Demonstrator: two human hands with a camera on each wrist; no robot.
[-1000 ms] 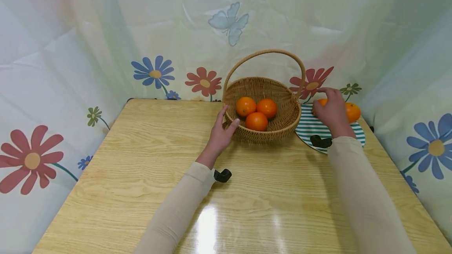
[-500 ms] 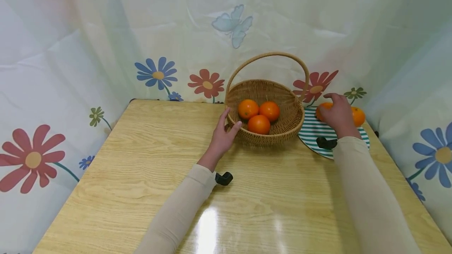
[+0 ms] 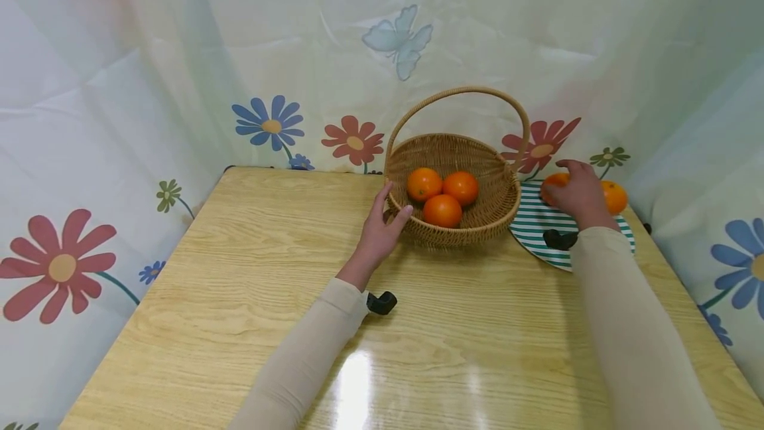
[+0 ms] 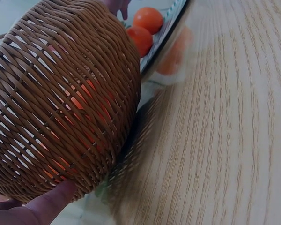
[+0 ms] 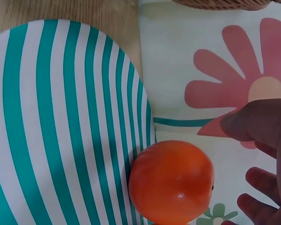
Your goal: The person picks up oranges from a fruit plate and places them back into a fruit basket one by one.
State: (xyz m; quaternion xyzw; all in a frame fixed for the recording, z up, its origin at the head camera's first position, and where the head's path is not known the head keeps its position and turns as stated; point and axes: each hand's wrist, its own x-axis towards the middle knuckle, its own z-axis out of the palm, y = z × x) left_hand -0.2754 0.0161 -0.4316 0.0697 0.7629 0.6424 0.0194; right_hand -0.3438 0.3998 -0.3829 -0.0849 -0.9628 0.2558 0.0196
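A wicker basket (image 3: 456, 234) with a tall handle stands near the back of the table and holds several oranges (image 3: 442, 212). My left hand (image 3: 381, 231) rests against its left front, fingers spread, with the thumb (image 4: 54, 199) lying straight along the weave. To the right, my right hand (image 3: 581, 198) hovers over a green-and-white striped plate (image 3: 540, 231). Below its thumb and loosely bent fingers is one orange (image 5: 173, 180), with a gap to the fingertips in the right wrist view. A second orange (image 3: 615, 198) shows just right of the hand.
The wooden table (image 3: 268, 271) extends to the left and front of the basket. A flowered cloth (image 3: 286, 38) hangs close behind and along both sides. The basket's handle (image 3: 459, 90) arches high above its rim.
The head view has shifted slightly, so everything sits further right. My right hand has moved a little right over the plate, exposing more of the left orange. My left hand stays at the basket.
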